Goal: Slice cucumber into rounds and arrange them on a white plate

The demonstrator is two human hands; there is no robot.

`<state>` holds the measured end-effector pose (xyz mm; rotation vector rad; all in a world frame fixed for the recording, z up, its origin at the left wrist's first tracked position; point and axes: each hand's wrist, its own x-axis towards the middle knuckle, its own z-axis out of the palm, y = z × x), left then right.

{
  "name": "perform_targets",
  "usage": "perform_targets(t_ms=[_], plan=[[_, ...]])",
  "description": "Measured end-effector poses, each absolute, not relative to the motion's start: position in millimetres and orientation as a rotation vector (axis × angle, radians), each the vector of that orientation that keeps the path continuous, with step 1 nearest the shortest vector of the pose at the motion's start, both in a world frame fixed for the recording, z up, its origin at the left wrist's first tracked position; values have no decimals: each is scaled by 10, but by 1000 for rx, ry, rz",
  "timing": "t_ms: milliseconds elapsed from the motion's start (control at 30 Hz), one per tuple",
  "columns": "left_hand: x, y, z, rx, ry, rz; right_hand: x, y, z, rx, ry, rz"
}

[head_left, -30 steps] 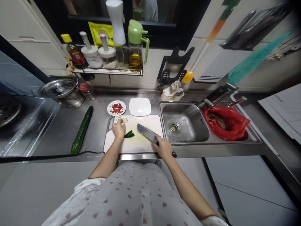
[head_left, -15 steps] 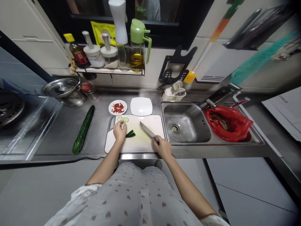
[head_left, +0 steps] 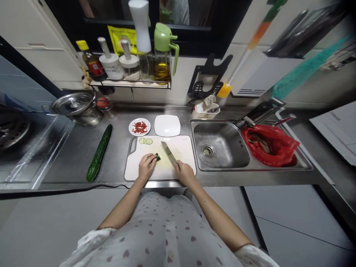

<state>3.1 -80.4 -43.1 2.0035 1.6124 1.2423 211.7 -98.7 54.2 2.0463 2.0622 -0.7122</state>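
On the white cutting board (head_left: 133,168), my left hand (head_left: 146,167) is closed on a short green cucumber piece (head_left: 158,157), whose right end shows past the fingers. My right hand (head_left: 184,173) grips the handle of a kitchen knife (head_left: 168,152). Its blade points up and to the left, a little right of the cucumber piece and apart from it. A few pale cucumber slices (head_left: 146,141) lie at the board's upper left. A whole cucumber (head_left: 99,152) rests on the steel counter to the left.
Behind the board stand a plate of chopped red pieces (head_left: 139,127) and a bare white plate (head_left: 167,125). The sink (head_left: 222,144) is at the right, with a red plastic bag (head_left: 274,155) beside it. A lidded pot (head_left: 76,107) stands back left, below a bottle shelf (head_left: 130,84).
My left hand has moved from beside the slices down and right onto the cucumber piece. The knife in my right hand has shifted left, closer to that piece.
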Motion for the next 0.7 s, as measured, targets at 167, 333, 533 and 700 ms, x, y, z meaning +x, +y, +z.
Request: perform_targets(t_ms=[167,333,533,700], plan=[[67,-806,-470,2013,1632,1234,2024,-990,567,1980,2108,-697],[72,-800,-495,2029,1624,1205,1963,-1020,626,1939,2110,-701],[73,-803,-513,2024,1645,1177,1871,-1039,670,1896,2141,-674],[74,-797,-514,2046,1639,1183,1812,-1032,680,1846,2146,-675]])
